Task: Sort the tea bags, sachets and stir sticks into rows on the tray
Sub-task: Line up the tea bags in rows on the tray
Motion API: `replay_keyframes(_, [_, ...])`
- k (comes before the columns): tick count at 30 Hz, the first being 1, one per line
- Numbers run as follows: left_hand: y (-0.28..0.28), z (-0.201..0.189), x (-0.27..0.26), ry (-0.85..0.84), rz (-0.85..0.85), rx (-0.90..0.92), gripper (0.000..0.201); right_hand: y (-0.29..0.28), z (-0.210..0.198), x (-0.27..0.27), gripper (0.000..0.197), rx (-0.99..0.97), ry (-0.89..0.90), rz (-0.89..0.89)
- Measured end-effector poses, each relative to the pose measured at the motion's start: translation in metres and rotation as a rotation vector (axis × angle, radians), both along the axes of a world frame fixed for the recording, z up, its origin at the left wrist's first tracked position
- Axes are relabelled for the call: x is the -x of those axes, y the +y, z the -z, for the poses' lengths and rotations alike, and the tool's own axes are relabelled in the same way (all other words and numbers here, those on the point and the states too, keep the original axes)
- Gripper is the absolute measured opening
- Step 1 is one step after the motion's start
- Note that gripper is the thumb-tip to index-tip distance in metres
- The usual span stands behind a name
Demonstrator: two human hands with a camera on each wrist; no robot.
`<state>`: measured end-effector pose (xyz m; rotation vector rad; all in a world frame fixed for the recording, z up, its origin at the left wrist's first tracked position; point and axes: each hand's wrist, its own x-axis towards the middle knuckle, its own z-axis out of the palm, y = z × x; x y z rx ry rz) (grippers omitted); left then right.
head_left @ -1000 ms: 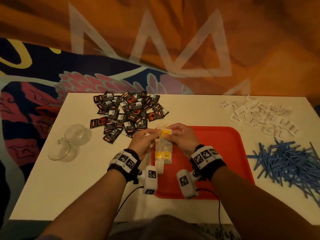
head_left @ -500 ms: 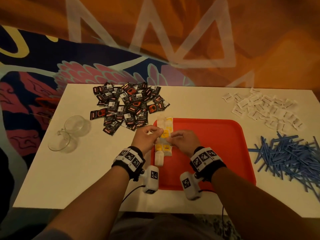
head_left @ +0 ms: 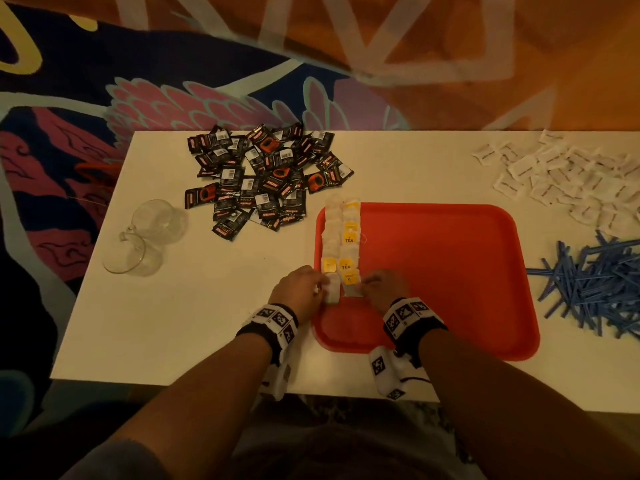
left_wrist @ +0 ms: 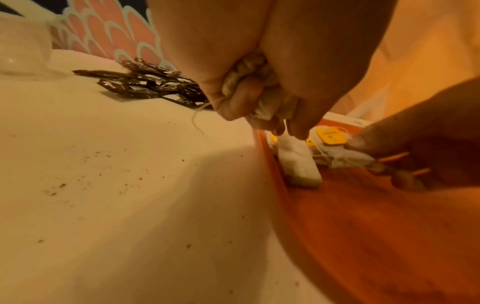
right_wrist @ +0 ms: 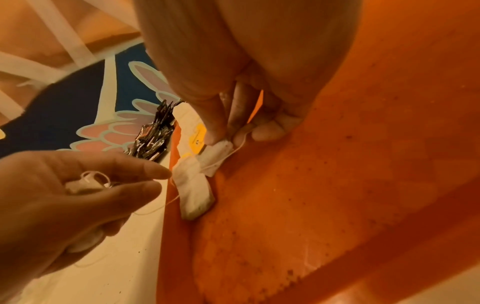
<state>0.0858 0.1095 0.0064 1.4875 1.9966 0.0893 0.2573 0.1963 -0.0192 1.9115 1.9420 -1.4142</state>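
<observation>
A red tray point(head_left: 450, 271) lies on the white table. Two columns of tea bags point(head_left: 341, 237) with yellow tags run along its left edge. My left hand point(head_left: 322, 285) is at the tray's left rim, its fingers curled round a crumpled bunch of tea bags point(left_wrist: 262, 96). My right hand point(head_left: 369, 284) is just right of it. In the right wrist view its thumb and finger pinch a tea bag point(right_wrist: 218, 152) that lies on the tray at the near end of the right column. Another tea bag point(right_wrist: 194, 195) lies flat beside it, ending the left column.
A pile of black sachets point(head_left: 266, 181) lies behind the tray on the left. White sachets point(head_left: 561, 174) are scattered at the back right, with blue stir sticks point(head_left: 595, 282) heaped right of the tray. Two glass cups point(head_left: 145, 233) lie at the left.
Both hands have come nearer along the tray's left edge. The tea bag columns have grown longer toward me.
</observation>
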Motion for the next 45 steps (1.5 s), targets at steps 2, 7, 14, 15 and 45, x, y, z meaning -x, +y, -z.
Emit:
replay_keyframes(2, [-0.003,0.0,-0.002,0.023,0.067,0.016,0.033,0.001,0.0,0.002,0.013,-0.014,-0.025,-0.002])
replay_keyframes(7, [-0.003,-0.001,-0.006,0.058,0.159,0.01,0.037,0.0,0.001,0.003,0.015,-0.012,-0.057,0.007])
replay_keyframes(14, [-0.002,0.005,-0.009,0.151,0.254,0.074,0.039,-0.005,0.002,0.01,0.007,-0.005,-0.095,0.006])
replay_keyframes(15, [-0.003,0.006,-0.009,0.15,0.252,0.071,0.039,-0.005,0.003,0.01,0.005,-0.006,-0.1,0.008])
replay_keyframes(45, [0.064,-0.043,-0.019,-0.954,-0.838,0.099,0.066,0.022,-0.063,0.012,0.007,-0.032,0.527,0.053])
